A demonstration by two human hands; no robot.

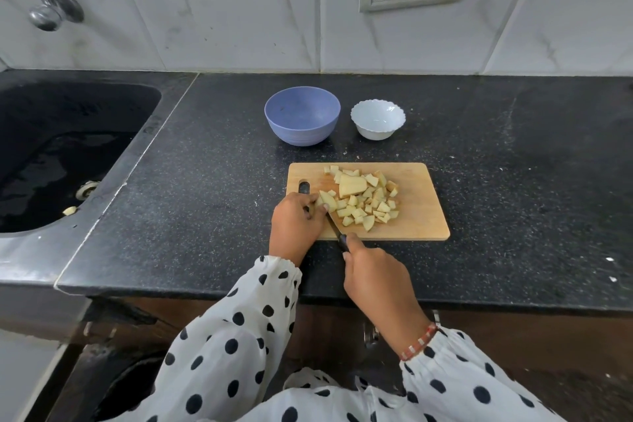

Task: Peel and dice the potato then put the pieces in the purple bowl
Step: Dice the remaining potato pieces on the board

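Note:
A wooden cutting board [418,205] lies on the black counter with several diced potato pieces [371,205] heaped on its left half and one larger uncut chunk [351,185] among them. My left hand [296,221] pinches a potato slice [327,200] at the board's left edge. My right hand [371,271] grips a knife by its black handle, and the knife blade [333,224] rests just right of the left fingers. The purple bowl [302,120] stands behind the board with nothing inside.
A small white scalloped bowl [377,119] stands right of the purple one. A dark sink [61,154] with a tap [44,7] lies at the left, a scrap near its drain. The counter's front edge runs just below my hands.

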